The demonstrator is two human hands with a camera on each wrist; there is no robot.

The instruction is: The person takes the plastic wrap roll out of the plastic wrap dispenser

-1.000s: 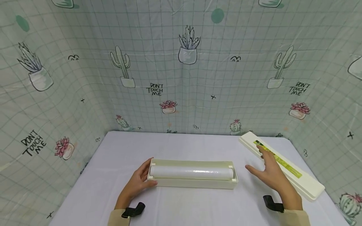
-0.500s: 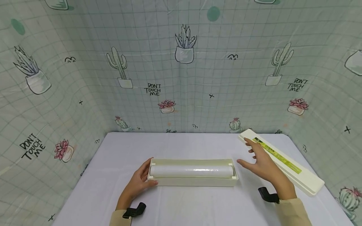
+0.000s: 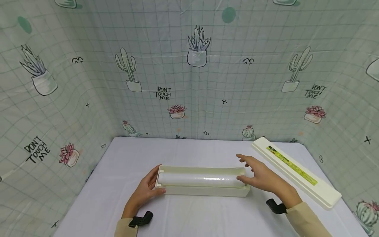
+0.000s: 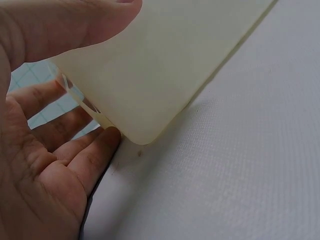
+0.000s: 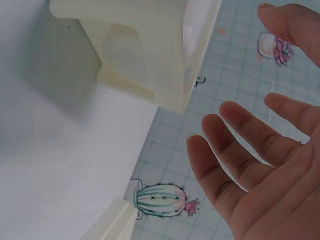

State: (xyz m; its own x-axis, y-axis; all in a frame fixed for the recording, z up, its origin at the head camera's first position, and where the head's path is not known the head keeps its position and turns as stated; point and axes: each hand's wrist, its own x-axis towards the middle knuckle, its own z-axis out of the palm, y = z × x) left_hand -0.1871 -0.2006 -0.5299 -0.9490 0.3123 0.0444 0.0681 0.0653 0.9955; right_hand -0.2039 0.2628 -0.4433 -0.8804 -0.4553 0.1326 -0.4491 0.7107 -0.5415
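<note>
A long cream plastic box (image 3: pixel 204 191) sits on the table with its top uncovered. Inside it lies a shiny roll of plastic wrap (image 3: pixel 189 179). My left hand (image 3: pixel 145 190) grips the box's left end, thumb (image 4: pixel 85 30) along the front wall and fingers around the end. At the opposite end, my right hand (image 3: pixel 260 174) hovers with spread fingers and holds nothing; its thumb overlaps the roll's right end in the head view. In the right wrist view, the fingers (image 5: pixel 215 175) are apart from the box's end wall (image 5: pixel 135 50).
The box's long cream lid (image 3: pixel 296 171) with a yellow-green label lies slantwise on the right of the white-covered table (image 3: pixel 189 217). Behind and on both sides hangs a grid-patterned cloth (image 3: pixel 207 82) printed with cacti. Each wrist wears a black camera mount (image 3: pixel 141 220).
My right hand has moved left, away from over the lid to above the box's right end. The left hand keeps its grip on the box, which stays in place.
</note>
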